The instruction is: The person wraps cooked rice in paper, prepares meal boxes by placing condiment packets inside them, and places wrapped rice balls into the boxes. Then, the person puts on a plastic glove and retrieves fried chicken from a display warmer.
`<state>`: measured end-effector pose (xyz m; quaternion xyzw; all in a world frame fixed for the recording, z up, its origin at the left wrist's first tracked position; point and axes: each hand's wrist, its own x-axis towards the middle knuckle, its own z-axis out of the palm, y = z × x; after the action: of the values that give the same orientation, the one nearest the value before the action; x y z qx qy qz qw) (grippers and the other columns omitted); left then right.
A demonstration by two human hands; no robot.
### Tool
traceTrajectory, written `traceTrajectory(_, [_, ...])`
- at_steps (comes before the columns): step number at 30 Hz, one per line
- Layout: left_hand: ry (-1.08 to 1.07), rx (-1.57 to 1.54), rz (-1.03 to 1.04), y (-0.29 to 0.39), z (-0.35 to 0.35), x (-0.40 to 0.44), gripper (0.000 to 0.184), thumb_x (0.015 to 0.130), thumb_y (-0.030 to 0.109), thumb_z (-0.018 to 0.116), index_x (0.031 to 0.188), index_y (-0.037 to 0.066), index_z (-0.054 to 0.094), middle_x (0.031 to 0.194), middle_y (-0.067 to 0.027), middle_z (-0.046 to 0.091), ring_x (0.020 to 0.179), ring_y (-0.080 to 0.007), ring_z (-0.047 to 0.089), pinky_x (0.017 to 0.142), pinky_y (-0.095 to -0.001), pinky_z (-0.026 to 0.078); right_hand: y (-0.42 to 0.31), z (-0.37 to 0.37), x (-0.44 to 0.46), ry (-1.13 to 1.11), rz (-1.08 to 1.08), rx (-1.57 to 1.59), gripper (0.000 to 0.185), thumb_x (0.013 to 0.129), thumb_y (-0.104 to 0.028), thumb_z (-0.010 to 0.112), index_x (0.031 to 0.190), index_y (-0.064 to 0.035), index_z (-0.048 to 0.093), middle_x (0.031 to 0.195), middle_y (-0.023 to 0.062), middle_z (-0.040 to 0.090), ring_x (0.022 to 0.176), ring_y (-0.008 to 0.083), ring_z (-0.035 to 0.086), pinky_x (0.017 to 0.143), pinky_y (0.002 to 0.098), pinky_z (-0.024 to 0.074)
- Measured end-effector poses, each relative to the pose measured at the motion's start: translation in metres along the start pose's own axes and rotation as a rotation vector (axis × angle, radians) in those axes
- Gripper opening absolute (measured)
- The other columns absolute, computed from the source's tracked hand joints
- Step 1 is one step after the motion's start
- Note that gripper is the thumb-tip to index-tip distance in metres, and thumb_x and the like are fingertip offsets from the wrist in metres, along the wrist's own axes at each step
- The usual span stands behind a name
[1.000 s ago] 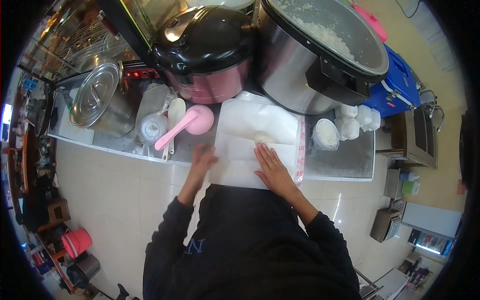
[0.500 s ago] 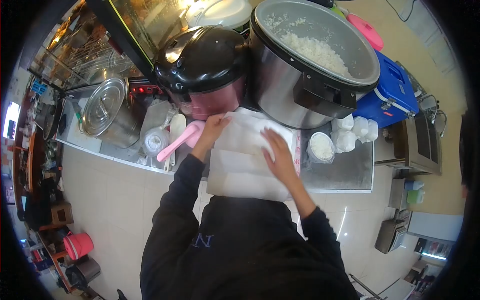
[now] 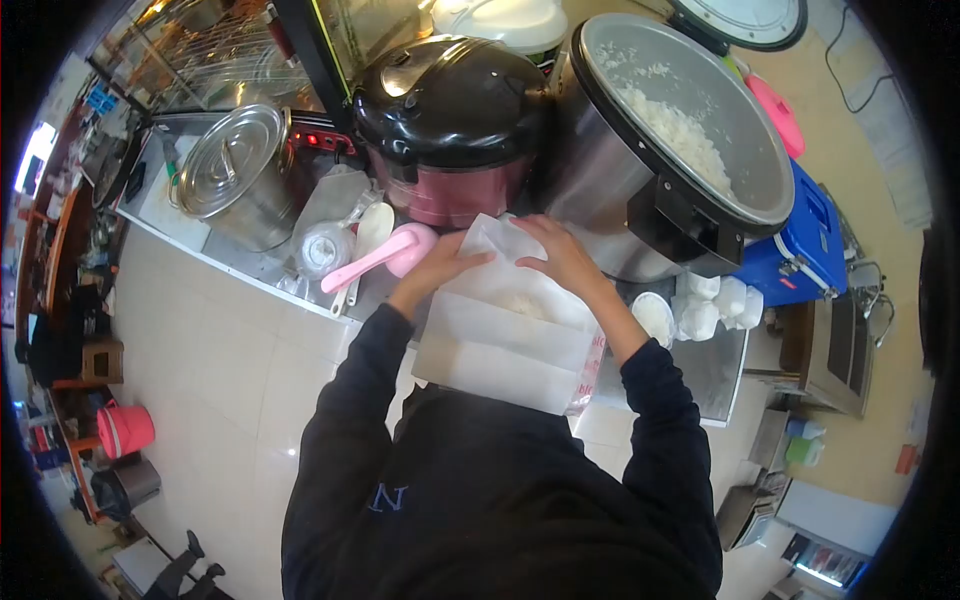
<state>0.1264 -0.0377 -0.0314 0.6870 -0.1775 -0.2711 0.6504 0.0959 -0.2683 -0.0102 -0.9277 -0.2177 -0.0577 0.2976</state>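
Observation:
A creased sheet of white paper (image 3: 500,345) lies at the counter's front edge, just before my body, with a small pale patch that looks like rice on it. My left hand (image 3: 440,270) has hold of its far left side, thumb over the paper. On the far right side, my right hand (image 3: 560,255) holds the paper with fingers and thumb apart; its fingertips are partly hidden. Red print shows on a plastic layer (image 3: 590,375) at the right edge. A pink rice paddle (image 3: 375,260) rests left of my left hand.
Behind stand a black-lidded cooker (image 3: 450,110) and a large open rice cooker (image 3: 690,135) with rice inside. At right are a bowl of rice (image 3: 653,318), white foam cups (image 3: 700,305) and a blue cool box (image 3: 805,240). A lidded steel pot (image 3: 240,180) stands left.
My right hand has moved from above the sheet to its far right edge. My left hand now lays its thumb over the paper. The pale patch has come into view, and the camera has turned.

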Motion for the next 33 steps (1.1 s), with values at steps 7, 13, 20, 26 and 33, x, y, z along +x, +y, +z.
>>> traceTrajectory(7, [-0.052,-0.126,-0.059,0.011,-0.001,0.008,0.024,0.091,0.022,0.059,0.106,0.004,0.065,0.092,0.0015,0.065,0.084,-0.0062,0.058,0.075,-0.022,0.047,0.002,-0.015,0.019,-0.403,0.227,0.329,0.051,0.064,-0.029,0.08,0.106,-0.005,0.063,0.103,0.0172,0.064,0.102,0.0328,0.058,0.086,0.04,0.0465])
traceTrajectory(13, [0.112,-0.188,0.048,-0.007,-0.001,-0.003,0.027,0.089,0.019,0.063,0.111,0.003,0.062,0.095,-0.0007,0.064,0.087,-0.0065,0.057,0.073,-0.0244,0.048,0.006,-0.026,-0.016,-0.524,0.203,-0.199,0.036,0.073,-0.036,0.07,0.092,-0.0056,0.067,0.088,0.0194,0.064,0.088,0.0352,0.06,0.078,0.0449,0.0458])
traceTrajectory(20, [0.555,0.718,0.282,0.024,0.0,-0.057,0.033,0.083,0.003,0.056,0.116,0.001,0.056,0.11,-0.0186,0.06,0.1,-0.0335,0.059,0.084,-0.0362,0.048,-0.005,-0.03,-0.017,-0.387,0.22,-0.076,0.028,0.083,-0.031,0.06,0.088,-0.0044,0.066,0.078,0.0195,0.063,0.079,0.0381,0.06,0.072,0.046,0.0464])
traceTrajectory(26, [-0.363,0.933,0.489,0.02,0.096,-0.138,0.057,0.086,0.017,0.056,0.135,-0.001,0.036,0.144,-0.0186,0.032,0.135,-0.028,0.029,0.111,-0.0445,0.022,-0.028,-0.025,-0.03,-0.188,0.236,-0.07,0.022,0.087,-0.025,0.057,0.091,-0.0054,0.067,0.078,0.0194,0.064,0.076,0.0381,0.06,0.069,0.045,0.0474])
traceTrajectory(33, [-0.201,1.089,0.329,-0.007,0.107,-0.123,0.072,0.088,0.031,0.054,0.138,-0.009,0.023,0.149,-0.0234,0.016,0.139,-0.033,0.017,0.112,-0.0445,0.017,-0.066,-0.005,-0.085,-0.057,0.128,-0.217,0.038,0.08,-0.004,0.053,0.117,-0.0066,0.058,0.113,0.0148,0.062,0.101,0.0285,0.061,0.084,0.0364,0.0511])
